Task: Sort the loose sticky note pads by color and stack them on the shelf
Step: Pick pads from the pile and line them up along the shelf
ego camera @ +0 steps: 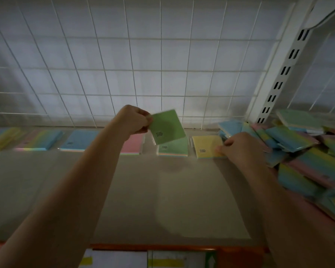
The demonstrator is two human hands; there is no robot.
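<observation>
While left hand (135, 120) pinches green pad (167, 127) aloft, right grip (240, 147) grasping yellow pad (208, 146).

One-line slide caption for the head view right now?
Left hand pinches a green pad above the green stack; right hand touches the yellow stack.

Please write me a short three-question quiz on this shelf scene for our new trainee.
1. True or false: the left hand holds a green pad in the air.
2. Which stack does the right hand touch? A pink, B yellow, C blue.
3. Fill in: the unsorted pile lies at the shelf's ____ end.

Key: 1 true. 2 B, the yellow stack. 3 right.
</observation>
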